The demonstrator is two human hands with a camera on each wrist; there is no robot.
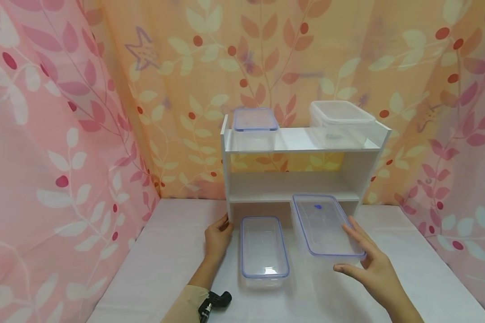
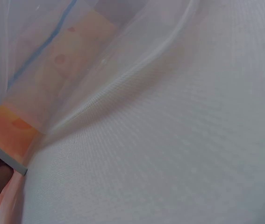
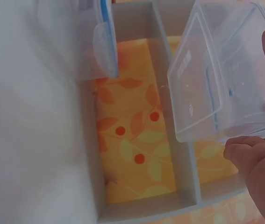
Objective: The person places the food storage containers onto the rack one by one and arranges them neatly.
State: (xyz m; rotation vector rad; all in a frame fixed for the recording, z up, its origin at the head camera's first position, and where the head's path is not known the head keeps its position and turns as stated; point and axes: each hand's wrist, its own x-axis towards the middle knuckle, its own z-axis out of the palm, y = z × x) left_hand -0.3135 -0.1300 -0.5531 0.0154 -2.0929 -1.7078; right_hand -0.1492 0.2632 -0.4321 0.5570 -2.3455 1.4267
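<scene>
Patterned curtains [image 1: 178, 89] enclose a pale surface [image 1: 178, 251] bearing one shelf [image 1: 359, 175]. Box count is four: a small box [image 1: 255, 121] and a white-lidded box [image 1: 339, 128] on top, a low box [image 1: 263, 246] on the surface, a raised box [image 1: 323, 229] before the middle tier [image 1: 262, 186]. Left hand [image 1: 217, 240] pinches the shelf's side; right hand [image 1: 373, 269] grips the raised box. Step, I judge: moving that box; next calls for level guidance.

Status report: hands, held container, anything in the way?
Left hand gripping white rack. Right hand holding lidded container aloft. Second container on table to its left, apparently clear.

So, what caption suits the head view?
Left hand grips the white shelf; right hand holds a clear rectangular blue-rimmed plastic box.
</scene>
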